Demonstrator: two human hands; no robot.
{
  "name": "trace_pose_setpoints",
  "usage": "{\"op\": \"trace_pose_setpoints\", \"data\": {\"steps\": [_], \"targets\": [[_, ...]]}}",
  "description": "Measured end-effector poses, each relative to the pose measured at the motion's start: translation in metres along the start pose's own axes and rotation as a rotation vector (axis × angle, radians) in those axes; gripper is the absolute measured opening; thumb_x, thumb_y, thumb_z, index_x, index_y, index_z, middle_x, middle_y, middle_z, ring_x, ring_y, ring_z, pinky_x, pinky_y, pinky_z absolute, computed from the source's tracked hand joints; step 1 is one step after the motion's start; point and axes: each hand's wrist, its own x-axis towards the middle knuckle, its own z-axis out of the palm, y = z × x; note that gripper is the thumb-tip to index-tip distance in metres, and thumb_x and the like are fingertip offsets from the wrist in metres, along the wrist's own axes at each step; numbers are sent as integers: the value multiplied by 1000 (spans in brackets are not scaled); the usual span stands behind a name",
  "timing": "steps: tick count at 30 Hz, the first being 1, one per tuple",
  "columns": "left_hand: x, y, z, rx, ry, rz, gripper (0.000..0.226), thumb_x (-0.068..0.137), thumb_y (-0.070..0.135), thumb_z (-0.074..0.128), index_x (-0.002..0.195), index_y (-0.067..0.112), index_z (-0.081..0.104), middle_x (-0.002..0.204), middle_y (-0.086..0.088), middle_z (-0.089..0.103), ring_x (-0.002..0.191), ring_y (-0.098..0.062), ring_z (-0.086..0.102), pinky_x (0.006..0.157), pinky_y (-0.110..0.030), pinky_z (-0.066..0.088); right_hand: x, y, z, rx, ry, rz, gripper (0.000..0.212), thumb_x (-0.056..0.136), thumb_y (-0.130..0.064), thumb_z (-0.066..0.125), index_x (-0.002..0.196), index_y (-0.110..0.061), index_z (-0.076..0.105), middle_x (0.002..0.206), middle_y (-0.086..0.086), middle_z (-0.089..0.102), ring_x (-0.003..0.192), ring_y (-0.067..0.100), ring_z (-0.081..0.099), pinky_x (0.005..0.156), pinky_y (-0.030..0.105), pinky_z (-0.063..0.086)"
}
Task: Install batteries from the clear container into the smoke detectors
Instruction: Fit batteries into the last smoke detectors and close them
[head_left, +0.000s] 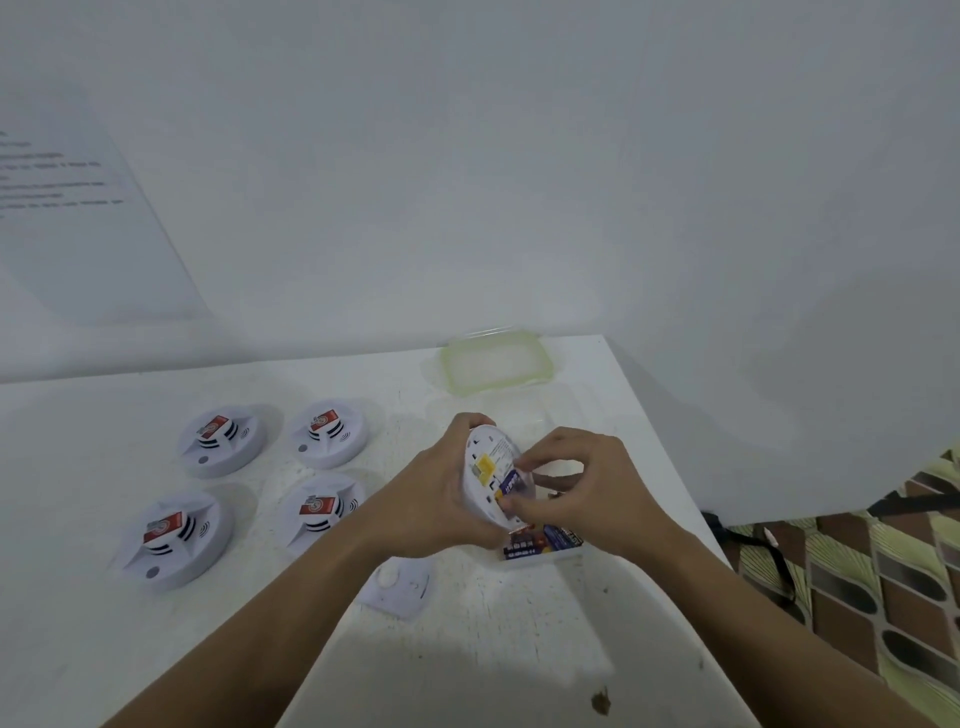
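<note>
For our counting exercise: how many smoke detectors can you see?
5. Four detectors sit on the table, left: back left, back right, front left, front right. The fifth is in the left hand, right hand pinching its battery.

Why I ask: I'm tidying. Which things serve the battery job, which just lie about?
Job: held smoke detector, battery, clear container, four waiting detectors, detached cover.
Lying about: container lid, printed sheet, black strap.
</note>
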Motion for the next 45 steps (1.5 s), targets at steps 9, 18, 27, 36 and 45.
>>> {"op": "trace_pose_setpoints", "data": {"steps": [9, 18, 27, 36, 45], "targets": [[-3, 0, 4, -53, 58, 66, 90, 68, 7, 88, 137, 28, 34, 113, 11, 62, 107, -15, 65, 84, -45, 60, -1, -8, 11, -136, 81, -89, 43, 53, -35, 85, 90, -14, 79, 87, -7, 71, 87, 6, 71, 75, 27, 63], [-1, -2, -2, -75, 41, 29, 90, 65, 11, 89, 135, 29, 36, 114, 3, 64, 105, -21, 68, 83, -54, 58, -2, -6, 11, -79, 38, -164, 29, 69, -25, 79, 93, -9, 81, 92, -4, 75, 90, 2, 72, 73, 29, 64], [1, -2, -17, -161, -22, -33, 88, 64, 15, 94, 134, 33, 43, 118, -1, 65, 111, -24, 67, 89, -55, 58, 9, -9, -7, -235, -196, -404, 19, 90, -20, 75, 109, -22, 79, 115, -12, 68, 116, 16, 58, 92, 35, 52], [-1, 8, -17, -199, 51, 21, 89, 66, 6, 93, 134, 32, 41, 119, 4, 63, 110, -13, 67, 88, -46, 61, 14, -33, -11, 77, -47, -188, 12, 90, -13, 73, 98, -19, 79, 97, -4, 76, 89, 10, 69, 78, 23, 56], [-21, -12, -16, -225, 132, 9, 88, 66, 3, 92, 131, 35, 44, 112, 23, 62, 110, 0, 63, 78, -23, 60, -3, 17, -36, -408, 28, -46, 18, 93, -13, 71, 87, -29, 72, 83, -18, 74, 80, -4, 68, 73, 7, 49]]}}
